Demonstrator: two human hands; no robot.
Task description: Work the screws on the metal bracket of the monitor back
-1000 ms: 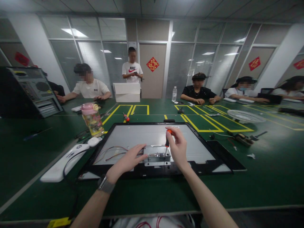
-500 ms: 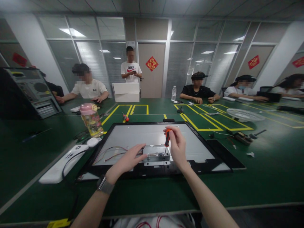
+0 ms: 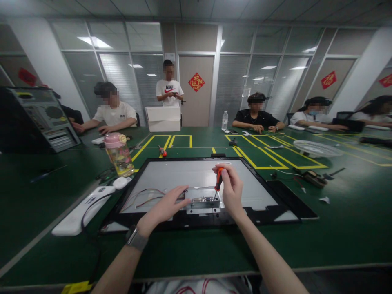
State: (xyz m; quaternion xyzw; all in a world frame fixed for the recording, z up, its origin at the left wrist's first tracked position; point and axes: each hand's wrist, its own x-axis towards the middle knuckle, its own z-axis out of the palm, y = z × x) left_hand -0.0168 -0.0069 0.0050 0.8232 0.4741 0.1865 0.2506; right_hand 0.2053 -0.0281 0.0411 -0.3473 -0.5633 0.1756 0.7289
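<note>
A flat display panel (image 3: 254, 181) with a black frame lies back side up on the green table. On its lower middle sits a metal bracket (image 3: 202, 206) with a small circuit board inside. My right hand (image 3: 233, 188) is closed around the handle of an orange and black screwdriver (image 3: 219, 179), held nearly upright with its tip down at the bracket's right end. Stretched out flat, my left hand (image 3: 162, 208) rests against the bracket's left end, thumb apart from the fingers. Thin coloured wires (image 3: 147, 198) run across the panel left of the bracket.
Left of the panel are a white power bank-like block (image 3: 81, 210) with a black cable and a pink-lidded bottle (image 3: 119, 155). A black phone-like slab (image 3: 292, 200) touches the right side. A computer case (image 3: 39, 118) stands far left. Several people sit or stand across the table.
The screwdriver and my right hand have shifted slightly right, with the tip now nearer the bracket's right end. My left hand stays in place on the bracket.
</note>
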